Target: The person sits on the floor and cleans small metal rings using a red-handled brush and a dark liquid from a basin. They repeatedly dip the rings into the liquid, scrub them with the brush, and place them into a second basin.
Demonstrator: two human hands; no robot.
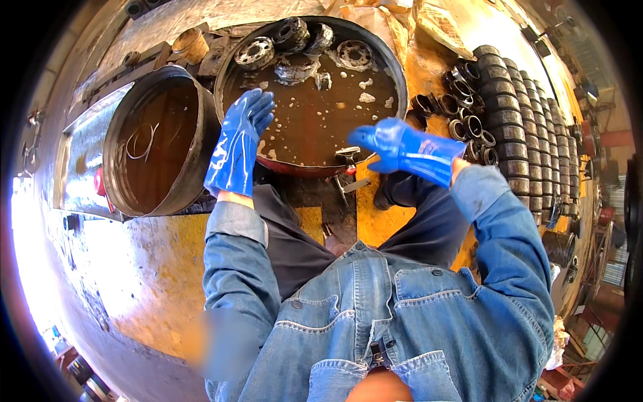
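Both my hands wear shiny blue rubber gloves. My left hand (pixel 245 127) is raised over the left rim of a wide round tub (pixel 400 87), its fingers stretched out and nothing in it. My right hand (pixel 385 142) hovers at the tub's front right, fingers extended leftward and slightly blurred, also holding nothing that I can see. Murky brown liquid with patches of foam (pixel 367 98) fills the tub. Several wet ring-shaped metal parts (pixel 292 35) with holed faces sit along its far side. At the front rim, near my right hand, is a small dark fitting (pixel 347 155) with a red piece.
A second, smaller tub (pixel 115 137) of brown liquid stands at the left, with a thin wire loop (pixel 140 144) in it. Rows of stacked dark metal rings (pixel 504 114) rise on the right, beside loose rings (pixel 473 126). A rusty bucket (pixel 190 45) stands at the far left.
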